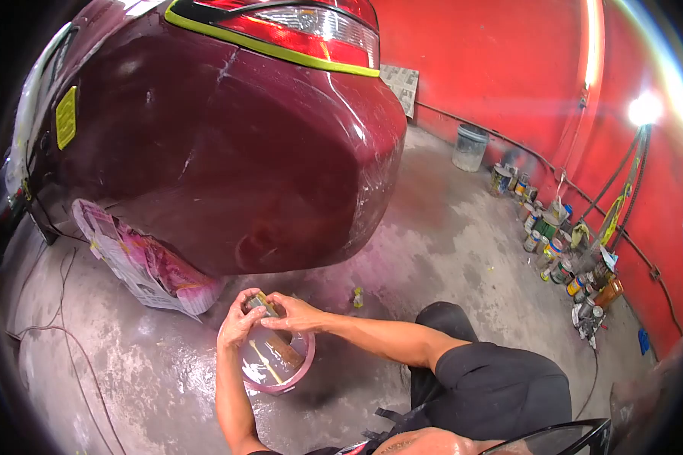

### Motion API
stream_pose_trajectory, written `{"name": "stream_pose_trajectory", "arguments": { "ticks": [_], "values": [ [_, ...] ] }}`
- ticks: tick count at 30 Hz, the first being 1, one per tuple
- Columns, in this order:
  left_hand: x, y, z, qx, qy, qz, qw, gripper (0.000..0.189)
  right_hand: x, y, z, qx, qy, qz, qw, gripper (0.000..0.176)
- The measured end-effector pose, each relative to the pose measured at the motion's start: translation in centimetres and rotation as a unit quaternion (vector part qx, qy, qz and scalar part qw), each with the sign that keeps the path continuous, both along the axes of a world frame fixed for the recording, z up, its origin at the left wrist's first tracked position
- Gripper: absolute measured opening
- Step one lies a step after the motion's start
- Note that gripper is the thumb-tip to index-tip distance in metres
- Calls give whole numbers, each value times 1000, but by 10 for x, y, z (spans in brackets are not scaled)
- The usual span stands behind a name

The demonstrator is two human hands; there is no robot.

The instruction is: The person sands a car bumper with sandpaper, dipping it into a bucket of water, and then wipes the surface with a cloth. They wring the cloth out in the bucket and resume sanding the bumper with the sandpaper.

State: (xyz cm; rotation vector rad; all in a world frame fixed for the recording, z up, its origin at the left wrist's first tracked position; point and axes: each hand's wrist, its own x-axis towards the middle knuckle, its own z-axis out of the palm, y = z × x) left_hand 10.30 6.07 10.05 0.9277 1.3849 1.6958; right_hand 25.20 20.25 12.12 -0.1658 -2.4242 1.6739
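Note:
Over a pink-rimmed tub of water (310,365) on the floor, both my hands are closed on a small grey-and-yellow block (262,305) that looks like a sanding block. My left hand (237,321) grips it from the left. From the right, my right hand (293,314) holds its other side, with the fingers bent around it. Some of the block is hidden by my fingers. Just above my hands is the lower edge of a dark red car's rear corner (228,152), its surface marked with whitish streaks.
Masking paper (148,273) covers the wheel area. Yellow-green tape (281,54) edges the tail light (303,30). Along the red wall stand a grey bucket (470,148) and several paint cans (558,246). A cable (72,341) lies on the floor at left.

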Motion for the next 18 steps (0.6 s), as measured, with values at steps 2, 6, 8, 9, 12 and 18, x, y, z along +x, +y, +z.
{"name": "stream_pose_trajectory", "arguments": {
  "ticks": [2, 6, 8, 9, 12, 18],
  "values": [
    [-6, 4, -12, -8, 32, -6, 999, 56, -4, 3, -10, 4, -10, 14, 1000, 55],
    [-14, -7, -14, -85, 83, -65, 991, 57, -3, 4, -20, 2, -4, 36, 999, 52],
    [-32, -14, -33, -157, 207, -78, 963, 60, 5, -5, -13, 159, -90, 12, 983, 51],
    [-34, -18, -35, -160, 201, -77, 963, 60, 5, -9, -20, 156, -95, 15, 983, 51],
    [-42, -18, -39, -210, 333, 161, 905, 54, 7, -29, -42, 264, -138, 84, 951, 44],
    [-52, -22, -103, -327, 534, 272, 731, 49, -12, -60, -107, 395, -162, 130, 895, 41]
  ]
}}
